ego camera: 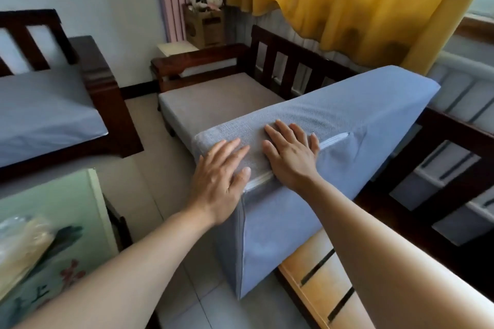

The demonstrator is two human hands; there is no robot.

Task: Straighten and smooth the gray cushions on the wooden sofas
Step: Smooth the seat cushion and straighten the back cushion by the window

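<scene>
A thick gray cushion (334, 125) stands tilted on its edge against the dark wooden sofa (443, 157), its zippered side facing up. My left hand (222, 176) lies flat on the near end of that upper side, fingers straight. My right hand (291, 152) presses flat beside it, fingers spread over the zipper seam. Another gray cushion (213, 101) lies flat on the sofa seat beyond. A third gray cushion (45, 112) lies on the wooden sofa (99, 83) at the left.
The bare slatted seat board (318, 270) of the near sofa shows below the raised cushion. A green glass-topped table (58, 235) with a plastic bag stands at the lower left. A cardboard box with a plush toy (205, 19) sits in the corner under yellow curtains.
</scene>
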